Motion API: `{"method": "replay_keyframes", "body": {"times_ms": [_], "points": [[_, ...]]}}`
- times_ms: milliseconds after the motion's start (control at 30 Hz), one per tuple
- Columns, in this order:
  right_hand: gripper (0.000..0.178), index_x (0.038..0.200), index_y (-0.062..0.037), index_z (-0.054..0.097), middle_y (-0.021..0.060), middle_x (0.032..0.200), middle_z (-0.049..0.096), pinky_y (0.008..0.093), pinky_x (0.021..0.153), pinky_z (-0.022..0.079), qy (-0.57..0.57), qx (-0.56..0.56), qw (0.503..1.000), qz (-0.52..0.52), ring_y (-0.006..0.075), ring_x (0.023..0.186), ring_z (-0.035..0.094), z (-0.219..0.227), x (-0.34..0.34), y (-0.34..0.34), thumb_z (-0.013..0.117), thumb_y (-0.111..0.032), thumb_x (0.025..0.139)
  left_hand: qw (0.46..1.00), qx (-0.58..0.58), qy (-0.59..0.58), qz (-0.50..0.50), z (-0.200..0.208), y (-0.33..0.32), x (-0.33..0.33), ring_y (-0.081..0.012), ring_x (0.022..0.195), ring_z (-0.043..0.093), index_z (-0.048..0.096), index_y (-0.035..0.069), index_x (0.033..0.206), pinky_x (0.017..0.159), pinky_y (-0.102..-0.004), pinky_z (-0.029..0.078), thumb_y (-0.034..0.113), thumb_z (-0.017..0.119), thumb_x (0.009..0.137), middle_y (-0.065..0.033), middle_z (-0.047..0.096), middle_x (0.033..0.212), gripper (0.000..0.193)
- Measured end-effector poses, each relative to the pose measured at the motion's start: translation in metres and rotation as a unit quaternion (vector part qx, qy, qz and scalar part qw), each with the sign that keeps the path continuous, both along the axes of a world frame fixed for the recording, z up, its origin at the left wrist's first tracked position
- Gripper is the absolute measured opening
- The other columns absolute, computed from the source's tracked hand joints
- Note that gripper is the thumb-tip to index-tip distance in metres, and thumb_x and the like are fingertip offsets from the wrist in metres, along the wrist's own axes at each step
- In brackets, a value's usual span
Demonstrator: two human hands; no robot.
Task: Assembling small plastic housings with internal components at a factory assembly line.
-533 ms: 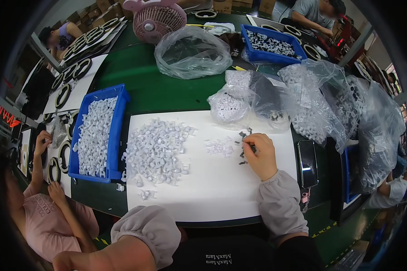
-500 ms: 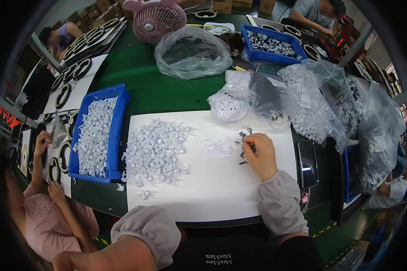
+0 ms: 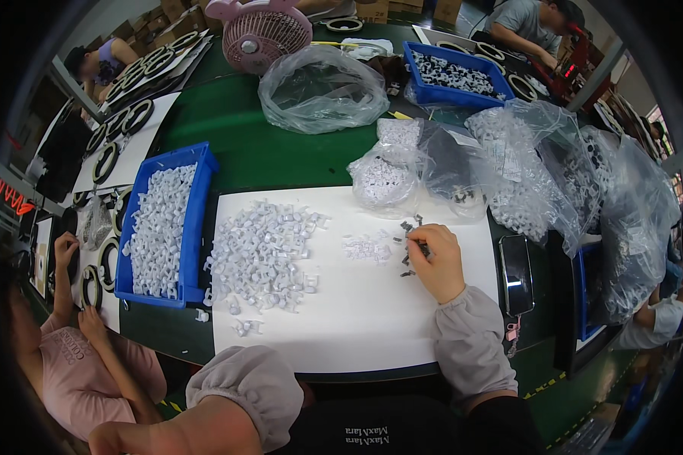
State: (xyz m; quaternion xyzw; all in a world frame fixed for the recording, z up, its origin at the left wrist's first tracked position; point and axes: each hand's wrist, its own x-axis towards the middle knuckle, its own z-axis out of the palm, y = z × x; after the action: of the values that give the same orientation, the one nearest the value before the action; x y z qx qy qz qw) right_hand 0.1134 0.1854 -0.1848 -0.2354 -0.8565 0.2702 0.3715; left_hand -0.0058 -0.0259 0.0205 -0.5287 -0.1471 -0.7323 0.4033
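On the white sheet [image 3: 357,318], my right hand [image 3: 439,258] rests at the small dark grey pieces [image 3: 407,226]. Its thumb and fingers are drawn together; whatever sits between the tips is too small to make out. Just left of it lies a little heap of tiny white parts [image 3: 366,249]. A larger spread of white plastic clips [image 3: 262,254] covers the sheet's left side. My left forearm, in a grey sleeve [image 3: 243,390], bends toward the lower left edge. Only a part of my left hand [image 3: 121,437] shows there, its fingers cut off from view.
A blue bin [image 3: 205,220] of white clips stands left. Clear bags [image 3: 508,182] of parts crowd the right, with a phone [image 3: 516,273] below. Behind are an empty plastic bag [image 3: 322,91], pink fan [image 3: 265,38] and another blue bin [image 3: 432,95]. Co-workers sit around.
My hands and the parts stay practically where they were. At left, a co-worker's raised hand has shifted slightly left and down.
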Motion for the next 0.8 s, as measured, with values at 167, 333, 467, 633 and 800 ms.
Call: {"method": "replay_keyframes", "body": {"times_ms": [167, 333, 467, 633, 800], "points": [[0.014, 0.084, -0.0048, 0.061, 0.0061, 0.085, 0.062, 0.0353, 0.073, 0.040, -0.003, -0.003, 1.000, 0.004, 0.0252, 0.081, 0.057, 0.001, 0.000, 0.000, 0.065, 0.001, 0.072, 1.000, -0.003, 0.005, -0.003, 0.000, 0.000, 0.000, -0.0235, 0.138, 0.022, 0.043, 0.043, 0.133, 0.106, -0.0507, 0.021, 0.044, 0.042, 0.093, 0.0102, 0.025, 0.151, 0.040], [0.013, 0.083, -0.0047, 0.062, 0.0063, 0.085, 0.062, 0.0350, 0.074, 0.040, -0.004, -0.001, 1.000, -0.002, 0.0251, 0.081, 0.057, 0.003, 0.001, 0.001, 0.065, 0.001, 0.072, 0.980, -0.166, -0.052, 0.091, -0.004, -0.025, 0.005, -0.0231, 0.137, 0.023, 0.042, 0.043, 0.134, 0.105, -0.0513, 0.022, 0.044, 0.042, 0.092, 0.0095, 0.025, 0.151, 0.041], [0.013, 0.083, -0.0046, 0.062, 0.0062, 0.085, 0.062, 0.0348, 0.074, 0.040, -0.001, -0.003, 1.000, 0.004, 0.0249, 0.081, 0.057, 0.001, -0.001, 0.000, 0.065, 0.001, 0.072, 1.000, -0.007, 0.002, -0.003, 0.000, -0.001, 0.000, -0.0229, 0.137, 0.023, 0.041, 0.041, 0.135, 0.104, -0.0504, 0.021, 0.044, 0.042, 0.092, 0.0088, 0.026, 0.150, 0.042], [0.013, 0.084, -0.0048, 0.062, 0.0058, 0.085, 0.062, 0.0345, 0.075, 0.040, -0.004, -0.004, 1.000, 0.003, 0.0244, 0.082, 0.056, 0.002, 0.000, 0.000, 0.065, 0.000, 0.073, 1.000, 0.001, -0.007, 0.000, 0.001, 0.002, 0.001, -0.0225, 0.137, 0.023, 0.041, 0.040, 0.135, 0.104, -0.0483, 0.020, 0.045, 0.041, 0.092, 0.0092, 0.027, 0.150, 0.043], [0.013, 0.083, -0.0048, 0.062, 0.0055, 0.085, 0.063, 0.0344, 0.074, 0.040, -0.003, -0.007, 1.000, 0.001, 0.0242, 0.081, 0.056, 0.002, 0.000, -0.001, 0.065, 0.001, 0.072, 0.999, 0.012, -0.023, 0.021, 0.001, 0.003, 0.002, -0.0218, 0.138, 0.023, 0.041, 0.039, 0.135, 0.104, -0.0477, 0.020, 0.047, 0.039, 0.093, 0.0098, 0.028, 0.149, 0.043]]}}
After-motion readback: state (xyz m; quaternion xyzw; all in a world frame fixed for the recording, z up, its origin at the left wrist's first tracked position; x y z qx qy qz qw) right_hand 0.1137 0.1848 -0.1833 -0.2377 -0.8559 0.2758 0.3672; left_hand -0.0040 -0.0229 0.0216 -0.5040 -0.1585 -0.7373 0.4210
